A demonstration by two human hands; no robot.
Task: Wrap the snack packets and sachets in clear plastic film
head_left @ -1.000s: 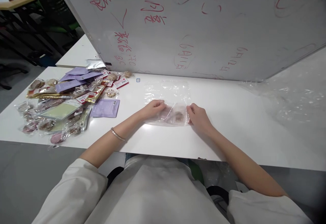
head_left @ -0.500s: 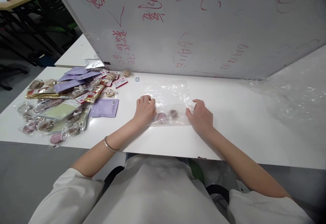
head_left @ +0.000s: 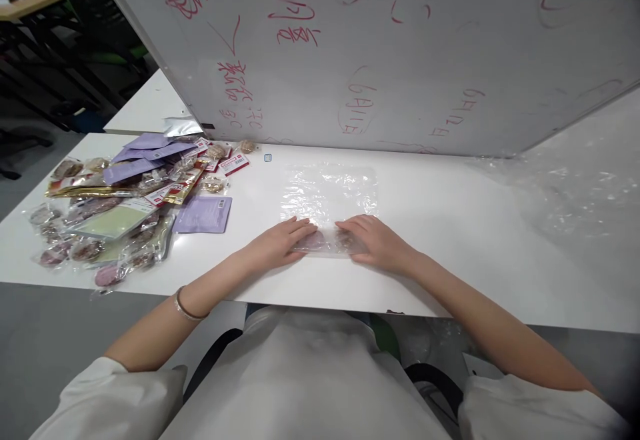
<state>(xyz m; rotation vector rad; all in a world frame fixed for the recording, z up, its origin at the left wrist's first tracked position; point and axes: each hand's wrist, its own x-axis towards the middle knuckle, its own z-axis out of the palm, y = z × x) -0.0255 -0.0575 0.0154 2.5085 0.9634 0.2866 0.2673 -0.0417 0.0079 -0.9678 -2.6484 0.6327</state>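
Observation:
A clear, glossy sheet or bag of plastic wrap (head_left: 330, 190) lies flat on the white table before me. Under or inside its near part are a pinkish round item (head_left: 314, 240) and a brownish item (head_left: 345, 240), both blurred by the plastic. My left hand (head_left: 280, 243) rests on the wrap's near left corner, fingers stretched over the pinkish item and thumb apart, near the front edge. From the other side my right hand (head_left: 383, 243) lies over the near right corner, its extended fingers partly covering the brownish item. Both hands are open against the plastic.
At left is a heap of small packets: purple sachets (head_left: 203, 215), a pale green packet (head_left: 115, 219), gold packs and clear-wrapped items. A whiteboard (head_left: 320, 80) with red writing stands along the back. More clear plastic (head_left: 580, 187) is bunched at right.
Both hands have moved inward and nearer to me, from the wrap's sides onto its near corners. Their fingers now stretch over the two items, which showed more plainly before.

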